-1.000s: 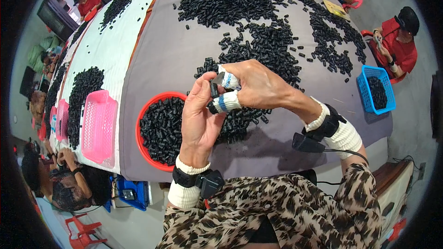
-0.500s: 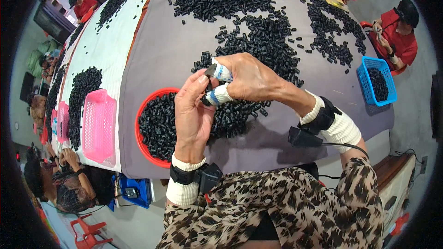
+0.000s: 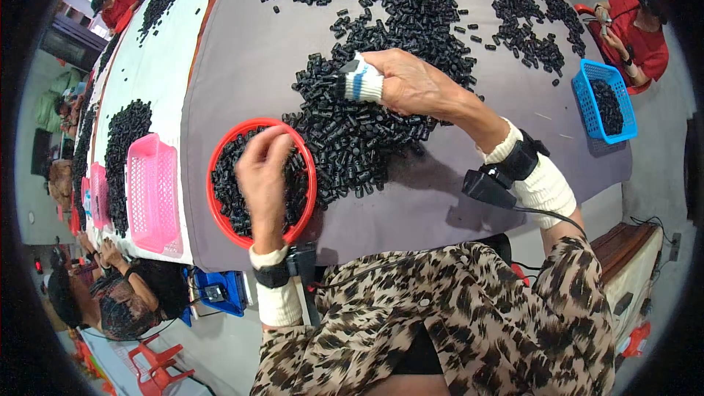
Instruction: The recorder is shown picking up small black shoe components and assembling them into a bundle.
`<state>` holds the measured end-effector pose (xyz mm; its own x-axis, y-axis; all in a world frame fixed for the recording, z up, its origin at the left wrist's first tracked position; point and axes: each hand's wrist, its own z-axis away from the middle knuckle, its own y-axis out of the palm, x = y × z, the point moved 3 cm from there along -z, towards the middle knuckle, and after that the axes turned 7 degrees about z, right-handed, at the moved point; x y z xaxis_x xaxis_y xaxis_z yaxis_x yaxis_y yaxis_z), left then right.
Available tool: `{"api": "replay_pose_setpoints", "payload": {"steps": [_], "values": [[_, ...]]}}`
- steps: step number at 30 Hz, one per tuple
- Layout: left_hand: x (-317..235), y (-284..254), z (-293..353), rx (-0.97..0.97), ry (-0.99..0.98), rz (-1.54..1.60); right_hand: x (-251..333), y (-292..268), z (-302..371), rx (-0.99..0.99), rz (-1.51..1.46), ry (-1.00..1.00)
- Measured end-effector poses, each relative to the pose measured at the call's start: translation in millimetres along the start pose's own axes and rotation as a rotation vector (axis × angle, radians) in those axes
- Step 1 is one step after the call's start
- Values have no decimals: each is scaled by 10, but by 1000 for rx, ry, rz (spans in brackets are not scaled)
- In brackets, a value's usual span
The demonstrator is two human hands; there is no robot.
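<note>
My left hand [image 3: 262, 176] hangs over a round red basin [image 3: 312, 202] filled with small black cylindrical pieces [image 3: 224, 176]. Its fingers are smeared by motion, so whether they hold anything cannot be made out. White finger sleeves with blue stripes cover fingers of my right hand [image 3: 418, 82], which reaches over a large heap of the same black pieces [image 3: 359, 139]. Its fingers are bent and closed together at the near side of the heap. A small dark bit shows at the sleeved fingertips, too small to name.
A pink basket [image 3: 152, 198] stands left on white cloth beside another heap of black pieces [image 3: 126, 132]. At the right edge, a blue basket [image 3: 606, 103] holds black pieces near a person in red [image 3: 634, 37]. Other people sit around the table.
My hands were together in front of me, working on a black piece. They have parted: the left moved down-left over the red basin, the right up toward the heap.
</note>
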<state>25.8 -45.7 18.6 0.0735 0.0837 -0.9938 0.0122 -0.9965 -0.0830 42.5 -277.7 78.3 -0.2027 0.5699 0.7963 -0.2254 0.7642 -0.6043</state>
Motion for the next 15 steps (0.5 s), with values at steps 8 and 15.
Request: {"api": "replay_pose_setpoints", "payload": {"steps": [8, 15], "values": [[379, 879, -149, 277, 160, -411, -397, -154, 249, -7, -186, 221], [472, 1161, -362, 301, 448, -714, -577, -151, 345, 31, -333, 224]]}}
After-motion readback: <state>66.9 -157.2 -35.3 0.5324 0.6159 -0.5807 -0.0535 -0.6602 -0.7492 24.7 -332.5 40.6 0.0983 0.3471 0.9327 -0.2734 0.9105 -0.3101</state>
